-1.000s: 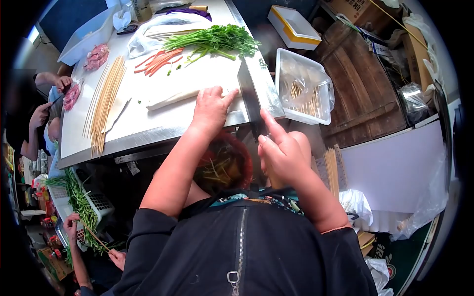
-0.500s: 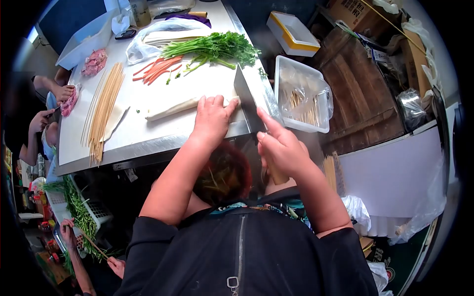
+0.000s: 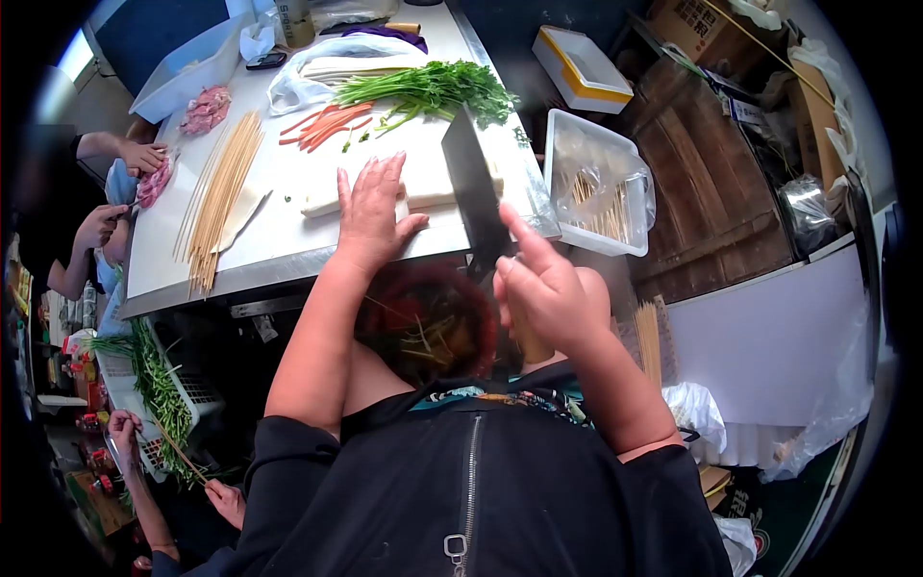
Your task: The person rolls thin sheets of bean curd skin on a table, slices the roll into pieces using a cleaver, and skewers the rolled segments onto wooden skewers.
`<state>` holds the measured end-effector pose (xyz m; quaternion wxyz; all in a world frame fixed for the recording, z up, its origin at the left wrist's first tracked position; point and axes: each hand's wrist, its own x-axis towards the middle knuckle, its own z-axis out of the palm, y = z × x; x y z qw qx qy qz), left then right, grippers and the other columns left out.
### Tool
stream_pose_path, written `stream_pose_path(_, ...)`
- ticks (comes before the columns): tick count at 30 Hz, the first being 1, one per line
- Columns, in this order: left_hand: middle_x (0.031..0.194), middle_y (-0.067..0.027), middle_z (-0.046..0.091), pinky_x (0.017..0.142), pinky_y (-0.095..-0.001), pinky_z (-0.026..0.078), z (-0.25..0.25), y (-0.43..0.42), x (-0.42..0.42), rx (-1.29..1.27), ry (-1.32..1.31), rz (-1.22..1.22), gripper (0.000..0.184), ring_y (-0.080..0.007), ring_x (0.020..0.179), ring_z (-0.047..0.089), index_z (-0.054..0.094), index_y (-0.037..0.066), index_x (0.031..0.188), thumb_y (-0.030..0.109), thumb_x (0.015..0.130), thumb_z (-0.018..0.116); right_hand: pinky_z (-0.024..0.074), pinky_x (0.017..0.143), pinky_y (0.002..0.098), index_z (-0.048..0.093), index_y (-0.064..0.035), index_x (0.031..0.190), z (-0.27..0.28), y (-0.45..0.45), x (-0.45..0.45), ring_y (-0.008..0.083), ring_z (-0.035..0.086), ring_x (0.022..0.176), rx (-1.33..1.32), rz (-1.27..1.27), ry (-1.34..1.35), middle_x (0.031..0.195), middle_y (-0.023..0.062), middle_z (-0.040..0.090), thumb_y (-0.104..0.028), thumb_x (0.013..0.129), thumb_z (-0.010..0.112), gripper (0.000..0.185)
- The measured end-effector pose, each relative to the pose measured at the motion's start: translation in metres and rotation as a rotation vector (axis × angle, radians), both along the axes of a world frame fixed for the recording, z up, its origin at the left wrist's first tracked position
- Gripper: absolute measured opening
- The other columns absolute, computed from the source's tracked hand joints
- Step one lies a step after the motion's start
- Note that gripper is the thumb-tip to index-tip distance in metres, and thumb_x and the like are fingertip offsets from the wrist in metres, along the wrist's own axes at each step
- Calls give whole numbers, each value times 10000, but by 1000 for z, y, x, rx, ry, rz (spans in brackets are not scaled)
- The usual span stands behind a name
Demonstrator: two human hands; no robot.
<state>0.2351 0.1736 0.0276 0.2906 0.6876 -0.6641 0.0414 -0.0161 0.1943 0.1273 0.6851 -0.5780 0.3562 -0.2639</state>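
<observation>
A long, flat white roll (image 3: 320, 203), perhaps folded bean-curd sheet, lies along the near side of the white table. My left hand (image 3: 370, 207) rests over it, fingers stretched out and slightly apart. Just right of my thumb is a separate white piece (image 3: 430, 195), with a narrow gap between it and the roll. My right hand (image 3: 548, 293) is closed round the wooden handle of a cleaver (image 3: 473, 178). The wide blade stands upright over the right part of the cut piece; whether it touches is unclear.
Carrot strips (image 3: 325, 125), leafy green herbs (image 3: 433, 91) and bamboo skewers (image 3: 226, 192) lie on the table. A plastic tub (image 3: 642, 216) holds more skewers. Below the edge is a red basin (image 3: 471, 308). At left, another person's hands (image 3: 144, 157) handle meat.
My left hand has slid left along the roll and its fingers have straightened. A gap now shows in the white roll. The cleaver has shifted slightly, and the whole view has moved a little.
</observation>
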Motion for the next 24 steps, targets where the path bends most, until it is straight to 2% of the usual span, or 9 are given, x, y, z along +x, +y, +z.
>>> stream_pose_path(3, 1456, -125, 456, 1185, -574, 79, -9, 0, 5, -30, 35, -20, 902, -324, 1414, 337, 346, 153, 1493, 345, 739, 802, 477, 544, 244, 225, -127, 1560, 14, 16, 8, 91, 529, 562, -96, 40, 181, 746, 10, 538, -110, 994, 478, 620)
stream_pose_path(5, 1447, -117, 468, 1184, -574, 84, -11, 1, 4, -49, 44, -40, 884, -325, 1412, 341, 368, 163, 1485, 354, 739, 802, 481, 546, 248, 228, -131, 1560, 0, 17, 10, 86, 522, 560, -66, 34, 141, 741, 4, 538, -113, 992, 474, 619)
stream_pose_path(8, 1422, -99, 496, 1181, -580, 95, -11, 2, 3, -88, 4, -41, 774, -315, 1409, 350, 451, 212, 1441, 350, 759, 789, 488, 548, 253, 231, -132, 1559, -9, 17, 14, 86, 530, 564, -19, -2, 99, 741, 9, 543, -112, 990, 472, 618)
stream_pose_path(10, 1382, -83, 529, 1178, -586, 105, -9, 2, 1, -81, -77, -79, 625, -296, 1399, 368, 543, 243, 1370, 319, 791, 765, 489, 548, 255, 231, -131, 1559, -13, 16, 15, 88, 538, 570, -36, -6, 85, 738, 15, 548, -109, 986, 470, 621)
stream_pose_path(14, 1327, -66, 564, 1173, -595, 112, -10, 4, -1, -65, -105, -91, 506, -274, 1381, 393, 612, 249, 1291, 290, 806, 748, 490, 550, 257, 234, -128, 1558, -13, 17, 18, 91, 540, 567, -36, 3, 90, 732, 18, 549, -109, 987, 468, 617)
stream_pose_path(16, 1276, -55, 588, 1164, -606, 126, -7, 4, -2, -43, -109, -94, 386, -267, 1350, 429, 657, 237, 1217, 273, 838, 714, 490, 549, 261, 232, -123, 1558, -11, 16, 22, 95, 541, 563, -50, 9, 128, 724, 19, 546, -108, 988, 466, 616)
stream_pose_path(17, 1276, -55, 588, 1164, -606, 126, -8, 3, -2, -39, -106, -93, 386, -267, 1350, 429, 657, 237, 1217, 273, 838, 714, 490, 549, 261, 232, -123, 1558, -6, 16, 23, 95, 541, 563, -46, 11, 130, 724, 19, 546, -108, 988, 466, 616)
stream_pose_path(19, 1245, -56, 600, 1154, -618, 142, -11, 0, -1, -27, -159, -90, 300, -268, 1327, 457, 673, 242, 1173, 257, 874, 667, 490, 546, 266, 227, -114, 1557, 12, 16, 25, 103, 545, 555, -98, 42, 284, 719, 21, 546, -110, 989, 460, 615)
stream_pose_path(24, 1233, -45, 595, 1163, -626, 128, -11, -1, -4, -1, -90, -75, 294, -257, 1327, 456, 679, 255, 1161, 181, 887, 601, 493, 544, 280, 219, -104, 1557, 8, -1, 32, 122, 556, 542, -37, 70, 245, 716, 33, 553, -123, 983, 462, 623)
